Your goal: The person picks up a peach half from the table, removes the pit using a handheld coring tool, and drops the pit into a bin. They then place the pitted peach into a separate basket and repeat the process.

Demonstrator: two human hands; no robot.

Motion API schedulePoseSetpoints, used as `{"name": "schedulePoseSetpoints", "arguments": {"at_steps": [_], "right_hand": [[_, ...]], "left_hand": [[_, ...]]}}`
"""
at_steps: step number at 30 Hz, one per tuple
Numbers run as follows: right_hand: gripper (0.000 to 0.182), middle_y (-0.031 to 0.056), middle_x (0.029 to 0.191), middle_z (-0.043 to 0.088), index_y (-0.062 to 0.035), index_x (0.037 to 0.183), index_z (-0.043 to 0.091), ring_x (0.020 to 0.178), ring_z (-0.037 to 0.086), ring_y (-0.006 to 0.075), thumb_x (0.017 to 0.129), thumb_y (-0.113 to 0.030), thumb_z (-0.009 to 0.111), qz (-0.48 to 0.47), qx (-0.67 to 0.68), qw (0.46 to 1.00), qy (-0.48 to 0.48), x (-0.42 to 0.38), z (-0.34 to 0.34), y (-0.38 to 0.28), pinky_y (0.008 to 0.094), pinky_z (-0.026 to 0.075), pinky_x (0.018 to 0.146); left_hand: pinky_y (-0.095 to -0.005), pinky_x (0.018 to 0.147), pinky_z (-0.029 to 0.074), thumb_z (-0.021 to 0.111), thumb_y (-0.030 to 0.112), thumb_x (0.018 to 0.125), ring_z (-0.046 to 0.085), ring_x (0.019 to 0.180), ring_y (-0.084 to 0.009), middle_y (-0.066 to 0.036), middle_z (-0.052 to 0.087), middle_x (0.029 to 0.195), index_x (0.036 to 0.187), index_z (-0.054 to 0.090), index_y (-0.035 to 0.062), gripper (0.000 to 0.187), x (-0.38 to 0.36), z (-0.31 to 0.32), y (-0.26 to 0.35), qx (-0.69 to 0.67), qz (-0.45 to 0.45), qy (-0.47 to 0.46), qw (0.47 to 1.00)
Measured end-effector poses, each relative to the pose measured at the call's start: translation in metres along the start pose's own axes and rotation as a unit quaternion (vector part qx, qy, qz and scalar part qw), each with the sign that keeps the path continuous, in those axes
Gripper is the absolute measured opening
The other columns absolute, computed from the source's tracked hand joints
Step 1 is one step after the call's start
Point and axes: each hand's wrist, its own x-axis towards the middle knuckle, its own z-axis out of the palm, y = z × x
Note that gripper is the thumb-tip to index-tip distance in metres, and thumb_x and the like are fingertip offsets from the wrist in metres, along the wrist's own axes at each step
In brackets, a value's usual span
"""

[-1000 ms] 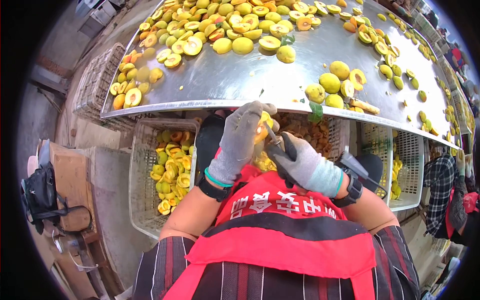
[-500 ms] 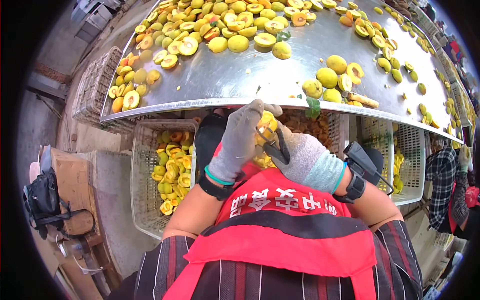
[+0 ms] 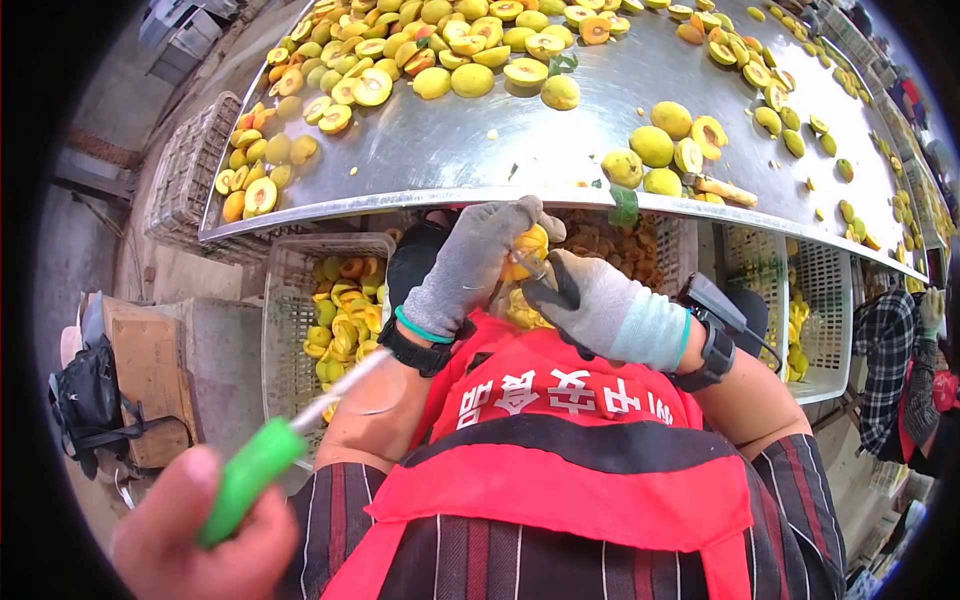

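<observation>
Two gloved hands meet just below the near edge of the steel table (image 3: 470, 150). The left hand (image 3: 470, 262), in a grey knit glove, is closed around a yellow-orange peach half (image 3: 527, 250), which sits between its curled fingers and the right hand (image 3: 598, 308). The right hand, in a grey glove with dark palm coating, is closed on a small knife (image 3: 535, 268); only a short bit of the blade shows, its tip touching the fruit. Both wrists wear dark bands, and the right one carries a black device.

The table is smooth, dull-shining sheet metal, slanting across the view. Cut peach halves (image 3: 420, 50) with round hollows and whole yellow-green peaches (image 3: 652, 146) lie scattered over it, thickest toward the far left.

Under the table stand pale plastic lattice crates. The left crate (image 3: 290, 320) holds peach halves, cut sides mostly up. The crate behind the hands (image 3: 682, 250) holds brownish pits. The right crate (image 3: 830, 330) shows a few yellow pieces along its left side.

At the lower left, very close to the camera and blurred, another bare hand (image 3: 205, 535) grips a green-handled tool (image 3: 250, 480) with a thin pale shaft. A person in a checked sleeve (image 3: 885, 370) stands at the right edge.
</observation>
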Motion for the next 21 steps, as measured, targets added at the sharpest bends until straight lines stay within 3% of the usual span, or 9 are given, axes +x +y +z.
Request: {"name": "schedulePoseSetpoints", "arguments": {"at_steps": [3, 5, 6, 10, 12, 17, 19, 20, 21], "right_hand": [[0.03, 0.0185, 0.077, 0.062, -0.002, 0.105, 0.053, 0.067, 0.063, 0.0312, 0.085, -0.024, 0.056, -0.004, -0.173, 0.983, 0.058, -0.003, 0.007, 0.013, 0.0388, 0.049, 0.062], [0.029, 0.0188, 0.076, 0.062, -0.0021, 0.102, 0.053, 0.066, 0.062, 0.0329, 0.085, -0.024, 0.056, 0.039, -0.02, 0.999, 0.032, -0.004, -0.001, 0.003, 0.0399, 0.049, 0.061], [0.027, 0.0192, 0.074, 0.062, -0.0022, 0.1, 0.052, 0.065, 0.062, 0.0347, 0.085, -0.025, 0.056, 0.082, 0.135, 0.987, 0.004, -0.004, -0.004, 0.0, 0.0409, 0.049, 0.06], [0.028, 0.0224, 0.075, 0.061, -0.0031, 0.1, 0.052, 0.07, 0.06, 0.0411, 0.084, -0.026, 0.057, 0.142, 0.201, 0.969, -0.034, -0.002, -0.009, 0.009, 0.0454, 0.048, 0.061], [0.028, 0.0227, 0.075, 0.06, -0.0038, 0.101, 0.052, 0.07, 0.06, 0.0403, 0.084, -0.026, 0.058, -0.028, -0.13, 0.984, 0.119, -0.001, -0.004, 0.025, 0.0456, 0.048, 0.061], [0.03, 0.0222, 0.075, 0.06, -0.0039, 0.103, 0.052, 0.074, 0.059, 0.0409, 0.084, -0.026, 0.058, -0.047, -0.114, 0.975, 0.184, 0.003, -0.009, 0.023, 0.0453, 0.048, 0.063], [0.028, 0.0223, 0.072, 0.058, -0.0032, 0.101, 0.053, 0.069, 0.057, 0.0417, 0.085, -0.025, 0.057, -0.179, -0.072, 0.958, 0.214, 0.018, -0.016, 0.035, 0.0443, 0.048, 0.063], [0.026, 0.0177, 0.063, 0.054, -0.0021, 0.099, 0.054, 0.058, 0.057, 0.0335, 0.086, -0.025, 0.057, 0.014, 0.126, 0.971, 0.202, 0.023, -0.015, 0.04, 0.0389, 0.047, 0.057], [0.026, 0.0143, 0.061, 0.053, -0.002, 0.097, 0.054, 0.056, 0.057, 0.0272, 0.087, -0.026, 0.057, 0.045, 0.265, 0.939, 0.214, 0.02, -0.029, 0.029, 0.0357, 0.046, 0.055]], "left_hand": [[-0.0294, 0.069, 0.044, 0.049, 0.028, 0.09, 0.057, 0.072, -0.0186, -0.012, 0.059, 0.083, 0.095, 0.06, 0.0014, 0.029, -0.087, -0.021, 0.081, 0.342, -0.114, -0.015, 0.933], [-0.0298, 0.064, 0.044, 0.052, 0.028, 0.089, 0.056, 0.068, -0.0196, -0.012, 0.057, 0.077, 0.095, 0.06, 0.0032, 0.027, -0.104, -0.012, 0.103, 0.448, -0.16, -0.018, 0.88], [-0.0299, 0.062, 0.043, 0.053, 0.028, 0.088, 0.056, 0.067, -0.0201, -0.012, 0.056, 0.075, 0.094, 0.06, 0.0041, 0.025, -0.095, -0.004, 0.103, 0.468, -0.165, -0.01, 0.868], [-0.0304, 0.056, 0.042, 0.057, 0.027, 0.085, 0.055, 0.061, -0.0215, -0.012, 0.054, 0.066, 0.093, 0.059, 0.0068, 0.022, -0.06, 0.012, 0.096, 0.482, -0.181, 0.037, 0.856], [-0.0336, 0.054, 0.041, 0.054, 0.024, 0.086, 0.052, 0.055, -0.0275, -0.013, 0.05, 0.063, 0.089, 0.06, 0.0102, 0.015, -0.041, 0.014, 0.097, 0.442, -0.209, 0.07, 0.87], [-0.031, 0.056, 0.041, 0.049, 0.027, 0.09, 0.05, 0.057, -0.0236, -0.012, 0.048, 0.063, 0.085, 0.057, 0.0116, 0.018, -0.027, -0.001, 0.086, 0.45, -0.247, -0.031, 0.858], [-0.0305, 0.057, 0.041, 0.047, 0.03, 0.091, 0.049, 0.058, -0.0205, -0.009, 0.044, 0.061, 0.084, 0.055, 0.0115, 0.022, -0.019, 0.004, 0.091, 0.513, -0.226, 0.001, 0.828], [-0.0305, 0.057, 0.041, 0.047, 0.03, 0.091, 0.049, 0.058, -0.0205, -0.009, 0.044, 0.061, 0.084, 0.055, 0.0115, 0.022, -0.018, 0.005, 0.091, 0.514, -0.222, -0.001, 0.828], [-0.0308, 0.058, 0.041, 0.048, 0.031, 0.091, 0.049, 0.059, -0.019, -0.007, 0.043, 0.062, 0.085, 0.055, 0.0114, 0.022, -0.016, 0.007, 0.09, 0.525, -0.196, 0.026, 0.828]]}}
